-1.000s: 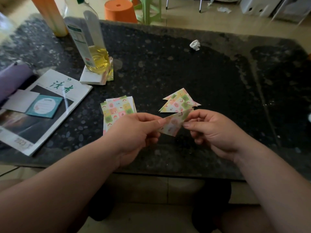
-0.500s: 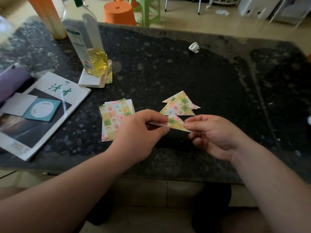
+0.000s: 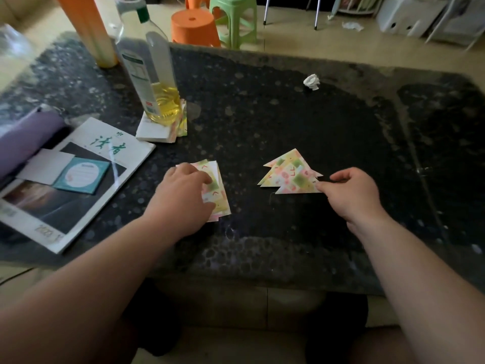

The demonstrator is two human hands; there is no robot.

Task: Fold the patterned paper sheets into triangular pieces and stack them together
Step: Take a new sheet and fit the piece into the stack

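Note:
A pile of folded patterned triangles (image 3: pixel 288 173) lies fanned on the dark stone table (image 3: pixel 262 114), right of centre. My right hand (image 3: pixel 351 198) pinches the right corner of the nearest triangle, which lies flat at the pile's front edge. To the left sits a stack of flat patterned sheets (image 3: pixel 219 190). My left hand (image 3: pixel 183 197) rests on top of that stack with bent fingers and thumb touching the top sheet, covering most of it.
An oil bottle (image 3: pixel 154 82) stands on a white pad with more patterned paper at the back left. A magazine (image 3: pixel 76 179) with small cards lies at the left. A crumpled white scrap (image 3: pixel 311 81) lies at the back. Plastic stools (image 3: pixel 210 24) stand beyond the table.
Both hands held one folded triangle in the air. My right hand has laid it down at the front of the triangle pile, and my left hand has let go and moved onto the flat sheets.

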